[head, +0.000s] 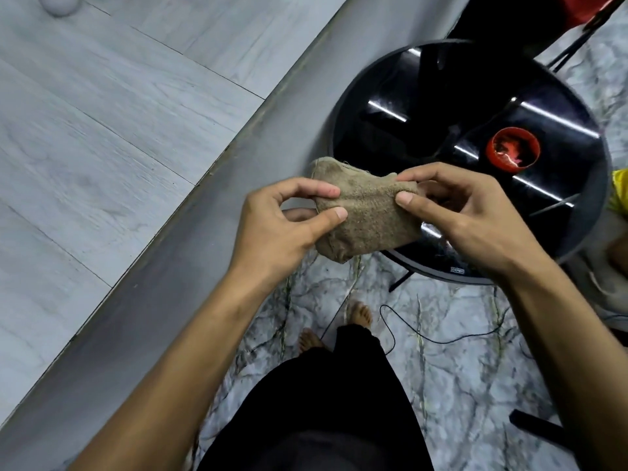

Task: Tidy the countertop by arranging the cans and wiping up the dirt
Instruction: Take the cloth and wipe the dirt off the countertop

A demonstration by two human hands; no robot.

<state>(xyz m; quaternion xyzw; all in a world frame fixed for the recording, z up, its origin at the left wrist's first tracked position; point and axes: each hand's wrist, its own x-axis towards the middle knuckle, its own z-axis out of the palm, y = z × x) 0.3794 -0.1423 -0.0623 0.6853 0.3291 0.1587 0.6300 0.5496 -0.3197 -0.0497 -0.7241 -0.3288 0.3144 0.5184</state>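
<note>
A folded brown cloth (365, 215) hangs in the air between both hands, beyond the counter's edge. My left hand (278, 226) pinches its left side with thumb and fingers. My right hand (469, 212) pinches its right top corner. The grey wood-grain countertop (102, 147) fills the left of the view, bare where I see it. A blurred pale rounded object (59, 5) stands on it at the top left edge. No cans are in view.
A round black glossy table (424, 107) stands right of the counter, with a red cup (512, 150) on it. A black cable (441, 338) trails over the marble floor. A yellow object (620, 192) shows at the right edge. My feet are below.
</note>
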